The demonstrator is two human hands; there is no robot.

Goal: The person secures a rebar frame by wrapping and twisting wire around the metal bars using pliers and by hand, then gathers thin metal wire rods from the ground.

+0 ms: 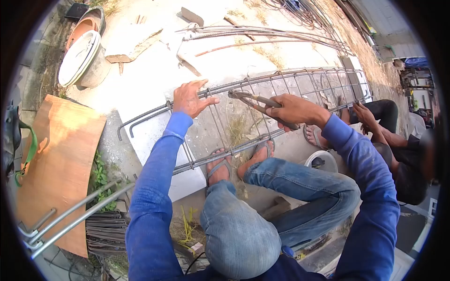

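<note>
A long steel rebar cage [220,122] lies across the ground in front of my feet, its stirrups spaced along the long bars. My left hand [191,99] rests at the cage's far top bars, thumb and index finger stretched apart. Pincers [262,104] are in my right hand [294,111], whose fingers are wrapped round the handles. The pincers' head is beside a stirrup, just below the upper bars. Whether the jaws hold any wire is too small to tell.
A co-worker [398,145] squats at the right, hands near the cage's far end. A white bucket [322,161] stands by my knee. Plywood [61,164] and bundled short rods [107,232] lie left; buckets [84,58] stand upper left; loose rebar [262,32] lies beyond the cage.
</note>
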